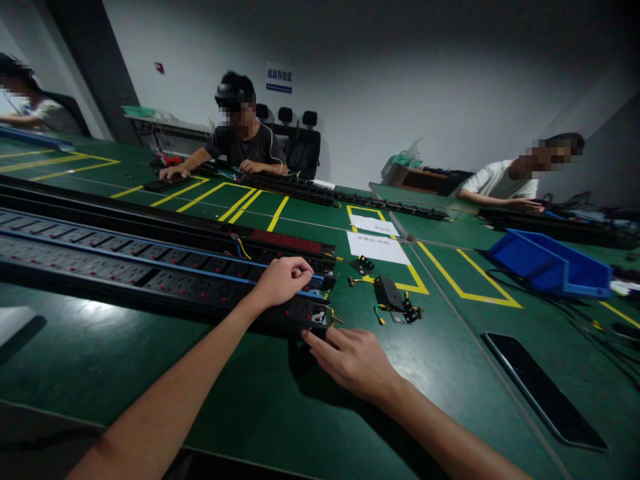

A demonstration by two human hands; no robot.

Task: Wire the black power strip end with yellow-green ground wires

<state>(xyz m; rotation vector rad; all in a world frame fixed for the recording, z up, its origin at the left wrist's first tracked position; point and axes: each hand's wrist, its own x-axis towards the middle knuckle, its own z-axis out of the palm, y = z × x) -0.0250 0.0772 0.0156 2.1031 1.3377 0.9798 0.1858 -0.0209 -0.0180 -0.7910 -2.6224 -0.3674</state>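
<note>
One long black power strip (165, 280) lies across the green worktop (250, 400), its near end with red switch dots reaching the middle of the view. The left hand (283, 280) rests on top of that end with its fingers curled loosely over the upper edge; whether it actually grips is hard to tell. The right hand (353, 360) lies flat and open on the worktop just in front of the strip's end, fingertips touching its lower corner. Behind the strip run more black rails, at least two, one with a red panel (285, 240) near its end, and loose wires (240, 247) stick out there. Just right of the strip's end lie two small black parts with yellow-green leads (393, 297), and beyond them two white paper sheets (377, 247). Farther right of the strip sit one blue bin (550, 263) and one dark flat panel (543, 390). Yellow lines (465, 287) mark boxes on the worktop. Three other people sit well beyond the strip: one straight across (245, 143), one at the far left (30, 110), one at the far right (505, 180).
</note>
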